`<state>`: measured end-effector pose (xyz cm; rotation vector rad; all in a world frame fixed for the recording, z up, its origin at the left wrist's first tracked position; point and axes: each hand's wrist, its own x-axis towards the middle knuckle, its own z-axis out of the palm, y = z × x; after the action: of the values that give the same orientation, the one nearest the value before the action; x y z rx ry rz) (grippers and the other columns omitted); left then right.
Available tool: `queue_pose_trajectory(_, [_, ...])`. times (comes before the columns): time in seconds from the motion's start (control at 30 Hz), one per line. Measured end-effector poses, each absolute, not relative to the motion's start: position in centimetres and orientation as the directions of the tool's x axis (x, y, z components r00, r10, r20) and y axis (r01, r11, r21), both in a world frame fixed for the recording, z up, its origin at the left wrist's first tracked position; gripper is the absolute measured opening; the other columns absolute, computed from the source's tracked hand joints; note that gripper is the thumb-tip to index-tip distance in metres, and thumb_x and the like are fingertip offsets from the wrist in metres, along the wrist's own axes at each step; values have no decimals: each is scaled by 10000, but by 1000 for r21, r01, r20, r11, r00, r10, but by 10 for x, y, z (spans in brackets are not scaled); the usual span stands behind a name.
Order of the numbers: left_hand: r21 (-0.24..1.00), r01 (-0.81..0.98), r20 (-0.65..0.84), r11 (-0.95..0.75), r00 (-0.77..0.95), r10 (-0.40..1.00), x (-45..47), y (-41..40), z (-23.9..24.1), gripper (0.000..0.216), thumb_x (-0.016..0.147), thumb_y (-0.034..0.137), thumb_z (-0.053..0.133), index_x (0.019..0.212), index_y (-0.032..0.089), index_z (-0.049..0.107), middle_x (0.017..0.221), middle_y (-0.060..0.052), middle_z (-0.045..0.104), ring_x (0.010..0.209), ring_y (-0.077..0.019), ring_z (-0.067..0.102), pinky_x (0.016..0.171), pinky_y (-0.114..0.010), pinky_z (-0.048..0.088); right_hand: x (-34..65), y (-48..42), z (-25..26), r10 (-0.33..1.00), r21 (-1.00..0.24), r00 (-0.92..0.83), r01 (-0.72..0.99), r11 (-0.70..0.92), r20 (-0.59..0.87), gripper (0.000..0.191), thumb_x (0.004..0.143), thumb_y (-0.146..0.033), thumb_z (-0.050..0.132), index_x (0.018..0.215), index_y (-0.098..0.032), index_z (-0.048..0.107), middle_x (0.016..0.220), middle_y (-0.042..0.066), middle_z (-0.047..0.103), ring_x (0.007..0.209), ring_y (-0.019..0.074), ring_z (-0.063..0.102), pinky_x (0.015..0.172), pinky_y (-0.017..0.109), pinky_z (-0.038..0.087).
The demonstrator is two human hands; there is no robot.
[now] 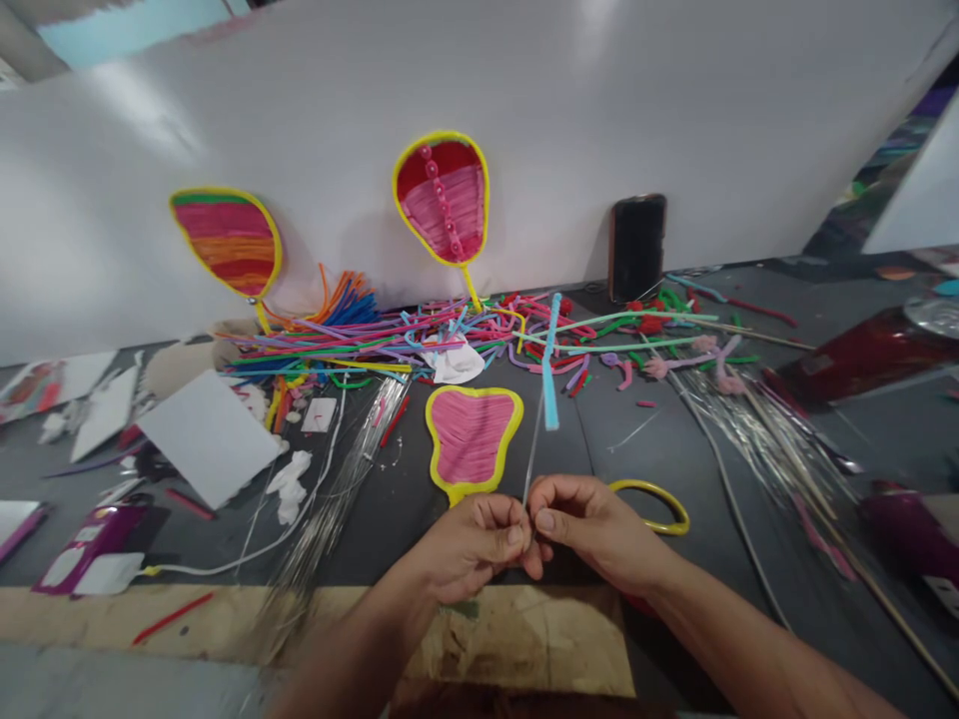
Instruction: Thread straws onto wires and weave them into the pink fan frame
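Note:
My left hand (469, 544) and my right hand (591, 524) meet at the near edge of the table, both pinched on the bottom of a thin silver wire (533, 444). The wire rises away from me, and a light blue pipe cleaner (551, 364) covers its upper part. Just beyond my hands lies a pink heart-shaped pad with a yellow border (472, 439). A yellow pipe-cleaner loop (659, 499) lies right of my right hand.
A heap of coloured pipe cleaners (420, 335) runs across the table's back. Two striped paddle shapes (229, 240) (444, 200) and a dark phone (636, 248) lean on the white wall. Silver wire bundles (756, 419) (337, 479), white sheets (206, 434) and red cylinders (861, 350) lie around.

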<state>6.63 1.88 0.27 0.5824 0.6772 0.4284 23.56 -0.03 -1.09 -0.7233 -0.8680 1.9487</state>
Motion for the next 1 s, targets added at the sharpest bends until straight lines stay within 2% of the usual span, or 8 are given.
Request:
queue_pose_trajectory(0.37, [607, -236, -424, 759, 712, 560, 66, 20, 3, 270, 615, 315, 785, 658, 107, 618, 538, -33, 621, 637, -121, 597, 698, -224, 419, 239, 1, -15, 875, -795, -470, -483, -368, -120, 144, 768, -251, 692, 755, -128, 619, 652, 10, 627, 591, 112, 596, 596, 241, 462])
queue_pose_trajectory(0.5, [675, -228, -412, 702, 673, 615, 67, 20, 4, 277, 630, 331, 774, 654, 116, 600, 565, -29, 629, 598, -115, 594, 698, -238, 429, 239, 2, -11, 895, -836, -436, -451, -312, -99, 167, 782, -287, 676, 747, -136, 611, 662, 5, 613, 599, 114, 589, 606, 247, 448])
queue_pose_trajectory(0.67, [794, -159, -383, 587, 619, 686, 66, 23, 7, 255, 649, 314, 760, 681, 118, 601, 626, -14, 625, 609, -110, 606, 631, -210, 436, 239, 3, -6, 906, -881, -416, -394, -261, -82, 206, 793, -335, 657, 733, -148, 596, 662, 2, 609, 631, 119, 570, 659, 262, 440])
queue_pose_trajectory(0.87, [808, -67, -451, 586, 569, 687, 65, 26, 11, 275, 630, 307, 766, 734, 118, 596, 643, -21, 641, 627, -123, 635, 618, -215, 478, 241, 4, -6, 900, -917, -424, -312, -248, -99, 205, 777, -339, 668, 724, -149, 610, 668, 6, 624, 653, 127, 586, 666, 266, 455])
queue_pose_trajectory(1.0, [810, -23, -477, 587, 557, 680, 64, 27, 8, 300, 632, 337, 753, 742, 115, 585, 631, -26, 637, 629, -152, 649, 517, -215, 503, 240, 4, -7, 897, -909, -422, -310, -278, -130, 193, 764, -311, 684, 712, -141, 608, 654, 2, 622, 636, 114, 583, 643, 250, 449])
